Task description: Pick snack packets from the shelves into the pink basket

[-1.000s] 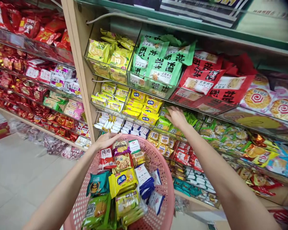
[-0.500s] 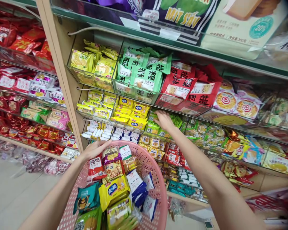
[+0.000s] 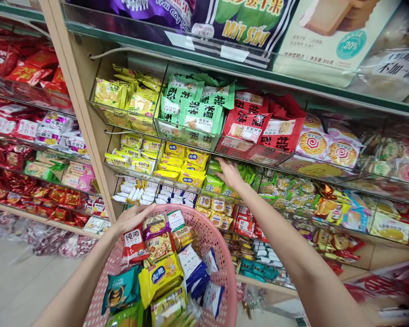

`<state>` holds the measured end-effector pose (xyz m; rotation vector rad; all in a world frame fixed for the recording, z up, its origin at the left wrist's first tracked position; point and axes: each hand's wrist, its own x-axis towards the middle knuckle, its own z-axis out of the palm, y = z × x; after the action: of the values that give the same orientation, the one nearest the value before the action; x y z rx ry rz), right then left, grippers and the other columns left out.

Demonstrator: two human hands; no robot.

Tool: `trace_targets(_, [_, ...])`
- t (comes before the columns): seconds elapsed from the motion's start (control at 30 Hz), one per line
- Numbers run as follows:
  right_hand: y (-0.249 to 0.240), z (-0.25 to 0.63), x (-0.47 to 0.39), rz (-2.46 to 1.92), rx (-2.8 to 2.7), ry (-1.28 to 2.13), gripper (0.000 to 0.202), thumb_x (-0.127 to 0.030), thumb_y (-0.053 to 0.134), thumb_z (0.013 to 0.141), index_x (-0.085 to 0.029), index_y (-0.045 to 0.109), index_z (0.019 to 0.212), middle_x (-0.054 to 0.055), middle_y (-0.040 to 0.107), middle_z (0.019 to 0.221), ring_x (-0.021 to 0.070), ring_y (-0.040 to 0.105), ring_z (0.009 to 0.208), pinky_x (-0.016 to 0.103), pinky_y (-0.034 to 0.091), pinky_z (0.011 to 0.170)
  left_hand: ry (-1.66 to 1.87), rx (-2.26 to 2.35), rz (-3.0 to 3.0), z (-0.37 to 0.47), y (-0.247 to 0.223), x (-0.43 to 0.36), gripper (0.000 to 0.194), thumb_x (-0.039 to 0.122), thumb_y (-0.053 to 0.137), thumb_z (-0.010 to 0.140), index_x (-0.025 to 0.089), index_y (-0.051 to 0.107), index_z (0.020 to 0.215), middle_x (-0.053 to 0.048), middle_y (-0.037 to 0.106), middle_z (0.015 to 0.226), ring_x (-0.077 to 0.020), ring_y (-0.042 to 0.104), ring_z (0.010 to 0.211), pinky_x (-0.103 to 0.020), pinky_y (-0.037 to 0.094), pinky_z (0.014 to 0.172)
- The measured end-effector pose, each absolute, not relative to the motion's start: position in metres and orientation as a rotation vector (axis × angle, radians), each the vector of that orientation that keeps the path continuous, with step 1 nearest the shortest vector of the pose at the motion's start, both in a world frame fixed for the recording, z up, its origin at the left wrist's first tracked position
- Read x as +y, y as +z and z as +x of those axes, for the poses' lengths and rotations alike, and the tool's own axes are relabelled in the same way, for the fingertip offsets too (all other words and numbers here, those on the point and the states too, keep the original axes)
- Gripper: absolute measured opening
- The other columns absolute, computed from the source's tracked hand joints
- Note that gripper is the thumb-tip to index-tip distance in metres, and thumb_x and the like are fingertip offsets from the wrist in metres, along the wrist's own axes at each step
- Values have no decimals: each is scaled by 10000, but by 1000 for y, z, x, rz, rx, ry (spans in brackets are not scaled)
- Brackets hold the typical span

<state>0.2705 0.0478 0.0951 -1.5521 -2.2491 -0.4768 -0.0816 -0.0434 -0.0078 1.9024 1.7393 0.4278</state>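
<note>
Gripping the pink basket (image 3: 225,254) before us by its rim, our left hand (image 3: 131,219) risks tipping it through one-sided support while our right hand (image 3: 230,175), grip unclear, reaches among shelved green packets (image 3: 213,183).

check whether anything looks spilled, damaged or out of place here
Nothing visible looks spilled or torn. The red packets on the upper shelf sit askew at mixed angles, and the snack packs in the pink basket lie jumbled: only mildly untidy.

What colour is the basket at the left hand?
The basket is pink, with small holes through its wall; the head view shows it best.
</note>
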Motion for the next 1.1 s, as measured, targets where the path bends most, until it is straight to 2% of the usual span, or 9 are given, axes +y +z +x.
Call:
trace_targets(0.37, [100,285,18,-1379,-2171,-648,491,-241,454,848,-165,357,1323,116,595,1083,268,493,984,395,375,826,441,1696,1862,-77,-5,-44,780,755,244,719,230,633,1145,-59,635,1155,-298,544,1110,-346,406,939])
trace_targets(0.57, [104,294,-41,-1180,-2210,-790,487,-247,455,871,-174,346,1339,96,597,989,247,502,935,407,383,836,437,1671,1870,-72,0,-48,738,756,220,738,261,662,1063,-37,664,1093,-274,589,1015,-348,413,900])
trace_targets(0.67, [102,283,-83,-1057,-2184,-741,530,-246,506,853,-210,332,1353,86,601,981,250,521,945,423,402,834,443,1660,1871,-70,-1,-49,760,759,199,741,239,675,1024,-55,683,1026,-265,601,968,-339,428,860])
trace_targets(0.8, [86,235,-141,-930,-2220,-367,556,-223,527,851,-268,310,1360,66,598,1057,224,535,1011,417,425,880,410,1729,1874,-67,-4,-47,824,789,202,708,201,663,1054,-93,670,1050,-283,590,990,-339,433,843])
trace_targets(0.93, [59,171,-191,-970,-2306,391,446,-244,478,886,-299,359,1312,29,550,1205,166,514,1095,353,427,928,395,1701,1880,-64,-7,-46,838,813,188,686,231,665,1056,-69,671,1056,-283,585,1007,-339,430,849])
trace_targets(1.03, [40,134,-213,-1047,-2260,939,320,-256,546,843,-285,510,1160,-3,587,1104,147,551,1008,299,442,875,395,1703,1868,-65,-9,-47,818,814,199,685,258,658,1071,-57,664,1080,-294,573,1035,-355,423,860])
trace_targets(1.1, [30,118,-222,-1074,-2230,1141,293,-224,612,785,-265,573,1072,-12,604,1021,144,561,953,279,431,853,394,1713,1848,-66,-10,-48,817,815,208,685,260,650,1091,-61,647,1122,-306,556,1065,-366,414,874])
